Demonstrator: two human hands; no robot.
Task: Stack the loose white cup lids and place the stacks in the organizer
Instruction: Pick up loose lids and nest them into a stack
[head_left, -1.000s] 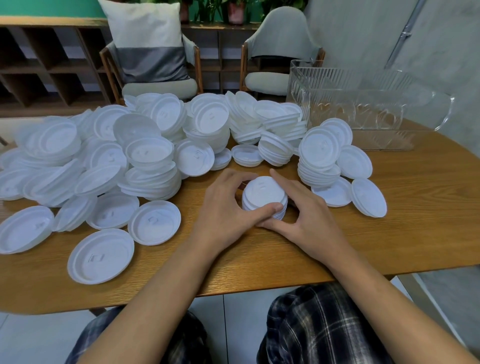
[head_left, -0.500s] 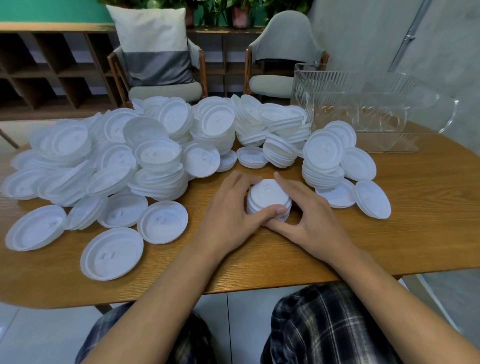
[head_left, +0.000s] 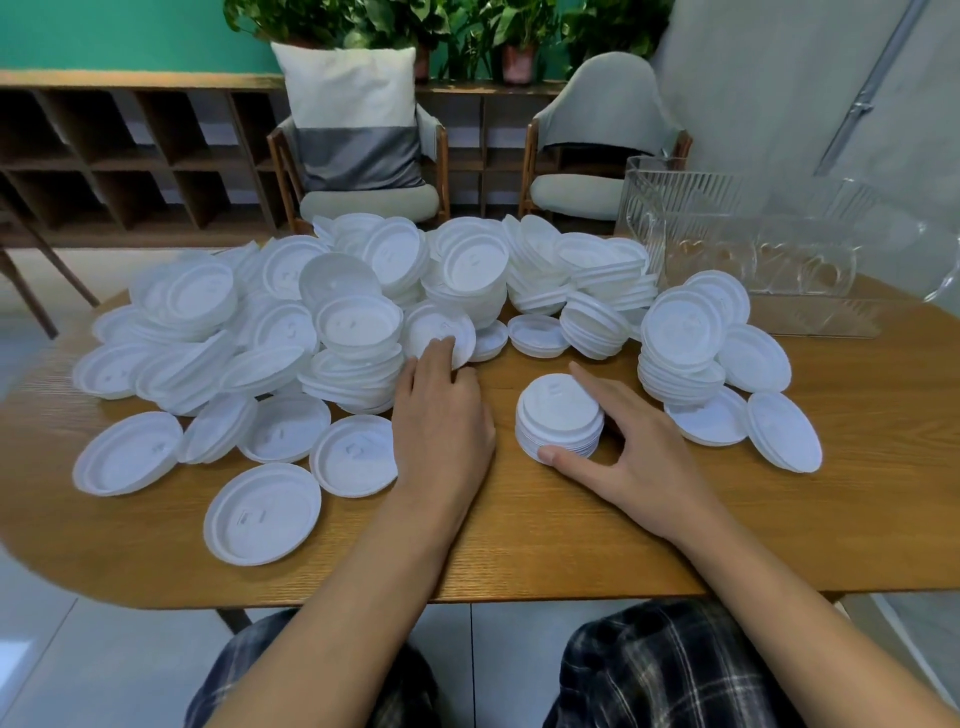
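On the left half of the wooden desk (head_left: 519, 545) lies a wide heap of loose white cup lids (head_left: 223, 322): thin, round, moulded plastic discs with raised rims and a small sip tab. Some nest in crooked piles and others tip on edge. A few single lids (head_left: 262, 512) lie flat and apart on the near side of the heap.

The left hand (head_left: 441, 415) rests palm-down just right of these. Its fingers (head_left: 436, 358) stretch forward, close together, and their tips touch the lower rim of a tilted lid (head_left: 441, 327) that leans on the heap's near right edge. That lid lies straight ahead of the fingertips with its face turned toward the person, so this hand is the nearer one for picking it up. Whether the thumb is under the rim cannot be told.

Right of it, between the two hands, a short neat stack (head_left: 560, 415) stands upright on the desk, its axis vertical. The right hand (head_left: 639, 447) cups it from the right. The thumb presses the near base and the index finger curves round the far side, with the other fingers spread behind.

Farther right stands a taller leaning stack (head_left: 680, 338) with several flat lids beside it. Beyond that, at the far right corner, is the clear ribbed plastic organizer (head_left: 753, 260). It is long and open-topped, holds no lids that can be seen, and stands well apart from the held stack, up and to the right of it.
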